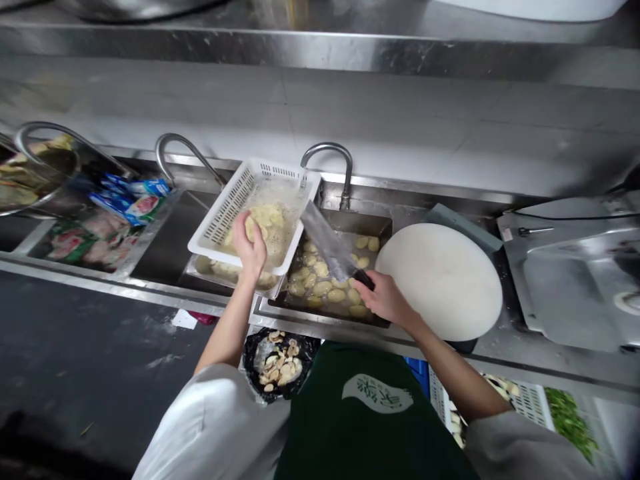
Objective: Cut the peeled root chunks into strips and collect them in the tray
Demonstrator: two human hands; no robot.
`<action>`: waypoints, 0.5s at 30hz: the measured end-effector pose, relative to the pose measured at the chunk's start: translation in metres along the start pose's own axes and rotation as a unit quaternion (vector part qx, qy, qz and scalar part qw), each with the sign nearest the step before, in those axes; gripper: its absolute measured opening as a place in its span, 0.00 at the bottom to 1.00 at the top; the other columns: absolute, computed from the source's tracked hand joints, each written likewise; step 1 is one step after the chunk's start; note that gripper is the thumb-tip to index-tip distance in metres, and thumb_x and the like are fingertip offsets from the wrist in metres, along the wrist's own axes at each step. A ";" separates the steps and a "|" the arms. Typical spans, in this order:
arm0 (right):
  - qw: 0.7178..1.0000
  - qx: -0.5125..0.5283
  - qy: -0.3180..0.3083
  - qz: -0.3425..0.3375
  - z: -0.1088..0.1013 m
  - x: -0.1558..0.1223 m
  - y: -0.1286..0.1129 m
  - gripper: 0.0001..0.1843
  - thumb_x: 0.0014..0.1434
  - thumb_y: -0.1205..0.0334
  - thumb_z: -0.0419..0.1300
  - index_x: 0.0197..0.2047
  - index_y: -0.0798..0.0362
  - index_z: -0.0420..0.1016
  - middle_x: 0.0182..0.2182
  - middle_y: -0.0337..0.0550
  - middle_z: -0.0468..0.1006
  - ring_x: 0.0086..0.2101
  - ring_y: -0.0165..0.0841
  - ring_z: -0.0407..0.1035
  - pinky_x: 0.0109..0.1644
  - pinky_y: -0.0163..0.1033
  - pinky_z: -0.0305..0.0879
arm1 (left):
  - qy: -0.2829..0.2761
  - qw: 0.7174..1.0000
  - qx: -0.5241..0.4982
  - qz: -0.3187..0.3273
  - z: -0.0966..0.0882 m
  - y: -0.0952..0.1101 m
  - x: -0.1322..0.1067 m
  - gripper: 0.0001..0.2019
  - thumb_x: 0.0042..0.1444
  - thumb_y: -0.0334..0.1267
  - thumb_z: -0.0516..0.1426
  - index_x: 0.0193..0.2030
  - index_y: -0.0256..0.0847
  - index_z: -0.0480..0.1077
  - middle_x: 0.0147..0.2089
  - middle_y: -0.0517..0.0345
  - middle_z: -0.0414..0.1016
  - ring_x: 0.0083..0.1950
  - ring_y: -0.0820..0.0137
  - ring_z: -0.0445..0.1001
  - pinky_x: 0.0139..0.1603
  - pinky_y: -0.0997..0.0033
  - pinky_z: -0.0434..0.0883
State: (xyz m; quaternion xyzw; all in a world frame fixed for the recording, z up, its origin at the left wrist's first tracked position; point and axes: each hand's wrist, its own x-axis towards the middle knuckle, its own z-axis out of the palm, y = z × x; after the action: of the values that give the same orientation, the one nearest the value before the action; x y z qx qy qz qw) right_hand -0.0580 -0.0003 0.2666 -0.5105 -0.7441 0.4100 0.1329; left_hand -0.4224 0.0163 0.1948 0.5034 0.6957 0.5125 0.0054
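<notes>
My right hand (387,298) grips the black handle of a cleaver (325,241), whose broad blade slants up and left over the sink. My left hand (250,245) is over a white slotted basket (215,250), its fingers apart beside pale yellow potato slices (270,217). Whether the fingertips touch the slices is hard to see. The basket sits tilted on a metal pan (273,283) that also holds pale pieces. Several peeled potatoes (323,287) lie in water in the sink (385,230) under the blade.
Right of the sink is a round white cutting board (440,280). A curved faucet (347,170) rises behind the sink. Below the counter's front edge hangs a black bag (253,377) with sliced scraps. Blue packages (130,200) and packed meat (100,237) lie at left. A steel shelf (320,50) runs overhead.
</notes>
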 end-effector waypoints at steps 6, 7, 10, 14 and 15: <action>0.973 -0.093 0.092 0.191 -0.050 -0.057 0.103 0.19 0.63 0.43 0.53 0.31 0.49 0.69 0.20 0.42 0.75 0.22 0.35 0.71 0.29 0.36 0.61 | -0.509 0.857 0.066 -0.035 0.097 0.003 -0.138 0.13 0.64 0.37 0.54 0.52 0.40 0.75 0.52 0.45 0.78 0.55 0.59 0.75 0.61 0.61 0.70; 0.964 -0.120 0.102 0.217 -0.056 -0.066 0.119 0.19 0.63 0.43 0.53 0.31 0.49 0.69 0.20 0.43 0.75 0.23 0.36 0.71 0.29 0.37 0.61 | -0.566 0.813 0.100 -0.089 0.116 -0.003 -0.154 0.13 0.62 0.35 0.55 0.51 0.40 0.75 0.52 0.46 0.78 0.56 0.60 0.76 0.60 0.63 0.71; 0.933 -0.207 0.126 0.264 -0.064 -0.093 0.155 0.18 0.62 0.44 0.53 0.34 0.49 0.72 0.23 0.48 0.78 0.26 0.40 0.75 0.30 0.38 0.62 | -0.612 0.756 0.147 -0.179 0.154 -0.027 -0.185 0.16 0.59 0.32 0.57 0.53 0.35 0.74 0.56 0.41 0.76 0.58 0.57 0.75 0.59 0.63 0.70; 0.911 -0.270 0.141 0.277 -0.054 -0.125 0.181 0.21 0.61 0.41 0.50 0.35 0.49 0.72 0.25 0.52 0.80 0.28 0.45 0.76 0.31 0.41 0.63 | -0.584 0.755 0.161 -0.249 0.170 -0.058 -0.205 0.23 0.56 0.31 0.59 0.59 0.30 0.69 0.62 0.31 0.70 0.62 0.47 0.72 0.59 0.52 0.69; 0.908 -0.272 0.149 0.281 -0.049 -0.130 0.185 0.21 0.61 0.41 0.49 0.35 0.49 0.71 0.26 0.52 0.80 0.28 0.46 0.76 0.31 0.42 0.63 | -0.577 0.755 0.160 -0.267 0.173 -0.064 -0.207 0.23 0.55 0.32 0.60 0.59 0.30 0.69 0.61 0.30 0.71 0.60 0.45 0.72 0.57 0.51 0.70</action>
State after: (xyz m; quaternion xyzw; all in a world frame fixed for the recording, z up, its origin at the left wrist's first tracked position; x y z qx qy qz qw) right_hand 0.1506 -0.0632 0.1879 -0.7698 -0.6242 0.1315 -0.0221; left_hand -0.2740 -0.0053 -0.0386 0.4908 0.7389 -0.0159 0.4613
